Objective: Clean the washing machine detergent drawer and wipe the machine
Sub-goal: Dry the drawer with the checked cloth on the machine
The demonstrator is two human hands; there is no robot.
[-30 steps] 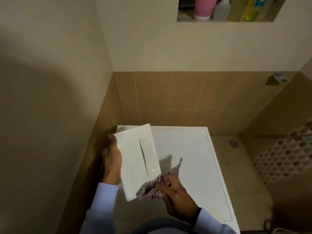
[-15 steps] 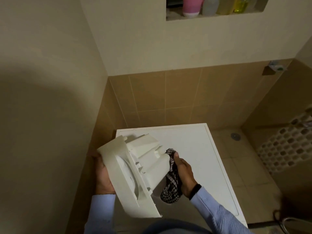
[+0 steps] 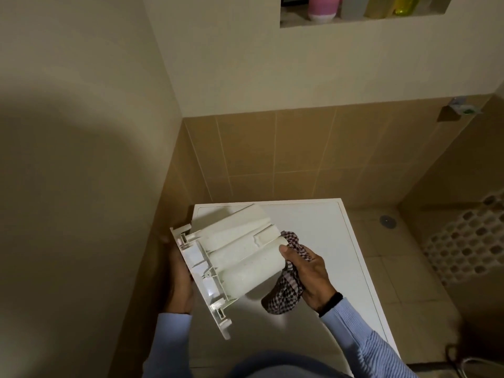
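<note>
The white plastic detergent drawer [image 3: 234, 255] is held in the air above the white top of the washing machine [image 3: 321, 230], underside facing me and front panel to the left. My left hand [image 3: 178, 279] grips that front panel from behind, mostly hidden by it. My right hand [image 3: 308, 274] holds a bunched checked cloth [image 3: 286, 293] against the drawer's rear end, thumb resting on the plastic.
Tiled walls close in behind and to the left of the machine. A wall niche [image 3: 362, 12] above holds a pink container and bottles. To the right lie a tiled floor with a drain [image 3: 387, 221] and a patterned mat [image 3: 463, 241].
The drawer has been turned from its front panel facing me to its underside facing me. My right hand with the cloth moved from the panel's lower edge to the drawer's rear end.
</note>
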